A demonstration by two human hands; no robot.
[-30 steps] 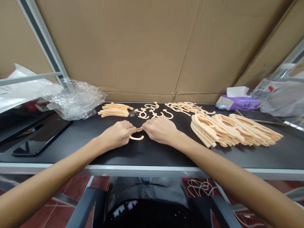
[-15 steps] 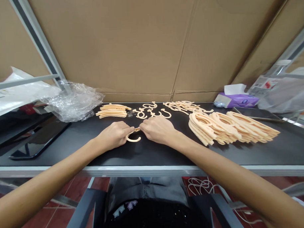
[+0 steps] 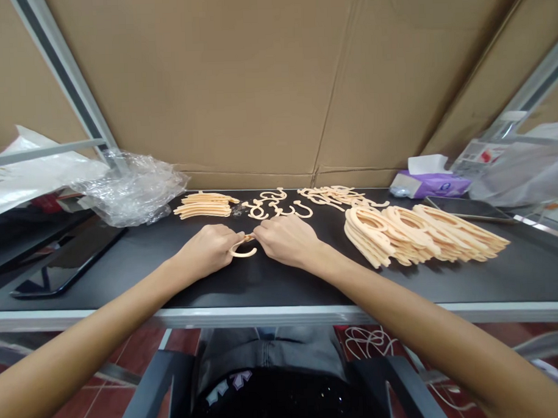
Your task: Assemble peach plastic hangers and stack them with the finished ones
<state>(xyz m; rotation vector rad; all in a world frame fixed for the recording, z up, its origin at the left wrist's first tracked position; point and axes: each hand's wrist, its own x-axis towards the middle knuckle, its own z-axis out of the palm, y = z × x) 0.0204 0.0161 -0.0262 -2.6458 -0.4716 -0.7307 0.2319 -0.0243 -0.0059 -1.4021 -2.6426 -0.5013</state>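
Note:
A cream plastic hanger hook (image 3: pixel 244 254) hangs between my two hands above the black tabletop, its curved end pointing toward me. My left hand (image 3: pixel 209 248) is closed on it, thumb and fingers pinched by the stem. Right against that stem, the fingers of my right hand (image 3: pixel 287 239) are pinched too, and they cover its far end. Whether a small part sits between the fingertips is hidden. Just beyond my hands lie several loose hanger hooks (image 3: pixel 284 210), with a bigger heap of hooks (image 3: pixel 336 196) to the right.
Cream hanger pieces (image 3: pixel 203 205) are stacked at back left. Overlapping hanger bodies (image 3: pixel 417 231) lie on the right. Crumpled clear plastic (image 3: pixel 136 186) and a black phone-like slab (image 3: pixel 70 256) are at left. A purple tissue pack (image 3: pixel 436 184) stands at back right, before a cardboard wall (image 3: pixel 219 83).
The view has shifted slightly. Both hands stay together on the hook, whose curve appears tilted a little flatter than before.

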